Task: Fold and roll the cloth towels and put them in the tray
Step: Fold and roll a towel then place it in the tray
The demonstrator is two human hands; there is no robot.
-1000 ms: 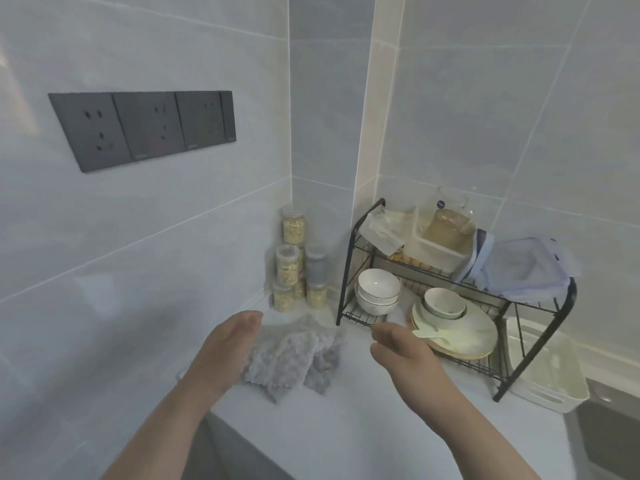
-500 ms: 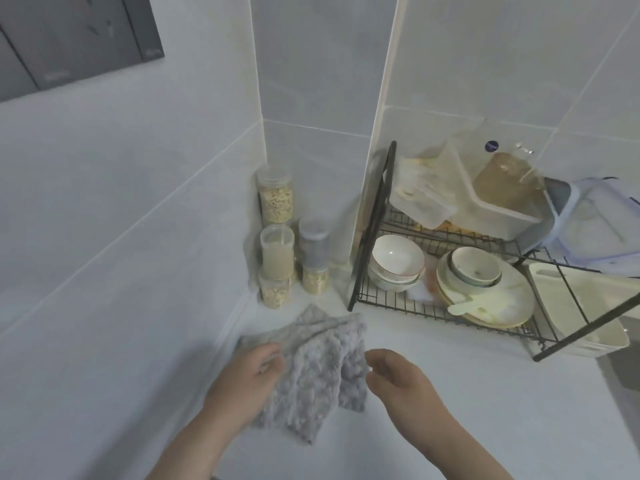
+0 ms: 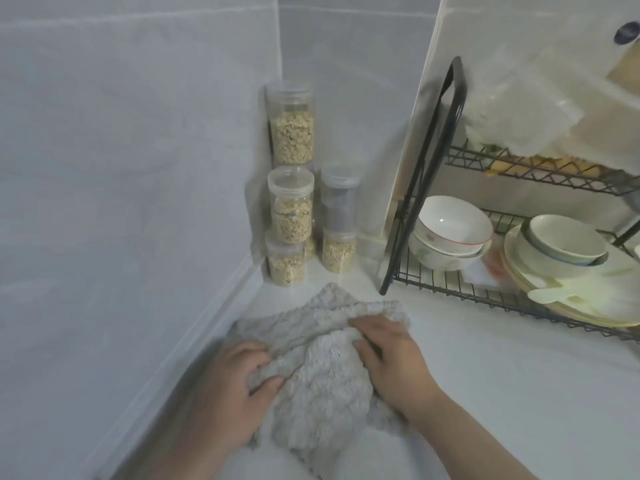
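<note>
Towel [image 3: 322, 379] rumpled on counter — both hands gripping it

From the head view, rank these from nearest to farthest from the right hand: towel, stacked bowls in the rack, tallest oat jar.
1. Towel, under the right hand.
2. Stacked bowls, ahead to the right, on the rack's lower shelf.
3. Tallest oat jar, far corner, ahead to the left.

Left hand [image 3: 235, 386] lies palm down, fingers curled, thumb pinching. Right hand [image 3: 391, 362] lies near it, fingers bent inward, gripping.
</note>
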